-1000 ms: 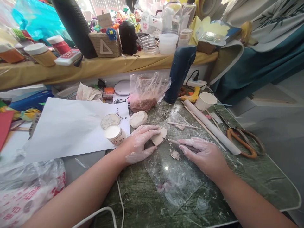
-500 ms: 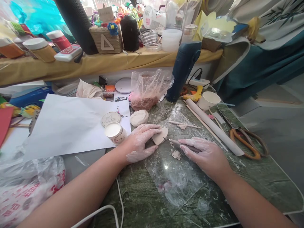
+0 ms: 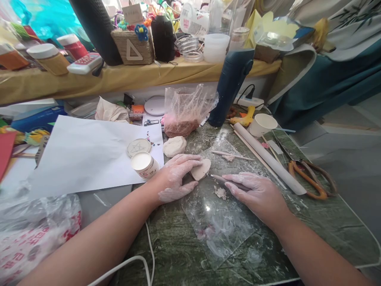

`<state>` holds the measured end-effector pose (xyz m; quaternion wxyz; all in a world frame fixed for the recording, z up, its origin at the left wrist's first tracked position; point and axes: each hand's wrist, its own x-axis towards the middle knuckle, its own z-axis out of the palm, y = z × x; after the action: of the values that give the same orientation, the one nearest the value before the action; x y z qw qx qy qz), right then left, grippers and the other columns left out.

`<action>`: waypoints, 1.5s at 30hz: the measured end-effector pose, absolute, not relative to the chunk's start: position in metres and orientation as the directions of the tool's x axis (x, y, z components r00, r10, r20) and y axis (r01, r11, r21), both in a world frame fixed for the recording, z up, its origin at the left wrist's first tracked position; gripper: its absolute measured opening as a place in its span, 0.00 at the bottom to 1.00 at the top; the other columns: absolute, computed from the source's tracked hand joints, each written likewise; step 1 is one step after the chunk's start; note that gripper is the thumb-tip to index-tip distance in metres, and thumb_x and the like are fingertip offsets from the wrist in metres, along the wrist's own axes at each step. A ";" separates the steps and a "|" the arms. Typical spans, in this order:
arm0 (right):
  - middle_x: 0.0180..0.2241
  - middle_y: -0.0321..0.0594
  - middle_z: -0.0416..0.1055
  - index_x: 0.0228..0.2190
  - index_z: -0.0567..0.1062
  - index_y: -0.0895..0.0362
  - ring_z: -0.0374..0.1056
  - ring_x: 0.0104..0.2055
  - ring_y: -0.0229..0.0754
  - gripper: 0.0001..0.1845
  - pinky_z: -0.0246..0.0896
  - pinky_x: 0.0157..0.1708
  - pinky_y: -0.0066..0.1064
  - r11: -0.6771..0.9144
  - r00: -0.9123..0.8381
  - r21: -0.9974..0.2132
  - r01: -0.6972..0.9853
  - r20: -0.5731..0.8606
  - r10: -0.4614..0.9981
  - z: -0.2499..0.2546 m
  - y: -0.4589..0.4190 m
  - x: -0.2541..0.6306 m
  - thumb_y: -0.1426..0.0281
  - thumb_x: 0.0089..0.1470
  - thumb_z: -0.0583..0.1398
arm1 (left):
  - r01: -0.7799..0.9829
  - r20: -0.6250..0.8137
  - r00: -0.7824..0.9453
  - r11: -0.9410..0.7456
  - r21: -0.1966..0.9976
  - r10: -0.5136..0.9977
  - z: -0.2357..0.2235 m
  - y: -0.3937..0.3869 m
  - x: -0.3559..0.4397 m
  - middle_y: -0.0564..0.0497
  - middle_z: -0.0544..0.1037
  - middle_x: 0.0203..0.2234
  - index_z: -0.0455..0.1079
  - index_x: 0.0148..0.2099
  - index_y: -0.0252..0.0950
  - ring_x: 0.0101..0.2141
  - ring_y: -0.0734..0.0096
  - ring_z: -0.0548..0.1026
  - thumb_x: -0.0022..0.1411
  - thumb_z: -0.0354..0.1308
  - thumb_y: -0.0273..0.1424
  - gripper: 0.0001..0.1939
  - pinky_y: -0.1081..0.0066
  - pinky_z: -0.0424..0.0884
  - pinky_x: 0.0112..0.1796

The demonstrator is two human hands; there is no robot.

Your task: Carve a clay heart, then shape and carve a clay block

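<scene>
A flat, rounded piece of pale clay (image 3: 201, 169) lies on a clear sheet (image 3: 222, 238), at the fingertips of the left hand (image 3: 177, 178), whose thumb is spread apart from its fingers along the clay's left side. The right hand (image 3: 256, 194) pinches a slim tool (image 3: 218, 178) between thumb and fingers; its tip meets or nearly meets the clay's right edge, hard to tell which. Clay scraps (image 3: 220, 193) lie just left of the right fingertips, a thin stick (image 3: 232, 155) beyond them. Past the left fingers sits a clay lump (image 3: 174, 146).
</scene>
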<state>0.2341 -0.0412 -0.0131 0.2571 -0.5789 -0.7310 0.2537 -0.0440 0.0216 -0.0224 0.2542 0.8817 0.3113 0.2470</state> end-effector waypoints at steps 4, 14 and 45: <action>0.44 0.36 0.84 0.45 0.85 0.45 0.80 0.48 0.50 0.13 0.78 0.48 0.41 0.225 -0.218 -0.663 0.714 0.095 0.971 -0.013 -0.041 0.234 0.63 0.62 0.61 | 0.424 0.280 0.681 -0.677 0.602 0.676 -0.023 0.022 -0.044 0.42 0.71 0.62 0.65 0.64 0.42 0.62 0.51 0.69 0.62 0.63 0.28 0.29 0.47 0.65 0.63; 0.45 0.34 0.84 0.47 0.84 0.43 0.80 0.49 0.49 0.14 0.77 0.50 0.40 0.217 -0.228 -0.668 0.712 0.072 0.971 -0.012 -0.041 0.234 0.63 0.62 0.62 | 0.421 0.277 0.684 -0.676 0.605 0.675 -0.020 0.021 -0.044 0.41 0.72 0.62 0.66 0.64 0.40 0.63 0.52 0.69 0.62 0.63 0.27 0.28 0.49 0.65 0.63; 0.43 0.35 0.84 0.46 0.84 0.44 0.81 0.45 0.48 0.14 0.77 0.47 0.38 0.296 -0.288 -0.639 0.710 0.119 0.950 -0.015 -0.041 0.234 0.65 0.63 0.60 | 0.417 0.292 0.669 -0.670 0.614 0.684 -0.017 0.021 -0.041 0.40 0.74 0.60 0.68 0.62 0.40 0.61 0.52 0.71 0.61 0.63 0.26 0.27 0.49 0.67 0.61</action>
<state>0.2343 -0.0409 -0.0153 0.2489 -0.5421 -0.7655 0.2412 -0.0412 0.0212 -0.0165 0.2572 0.8765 0.3140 0.2590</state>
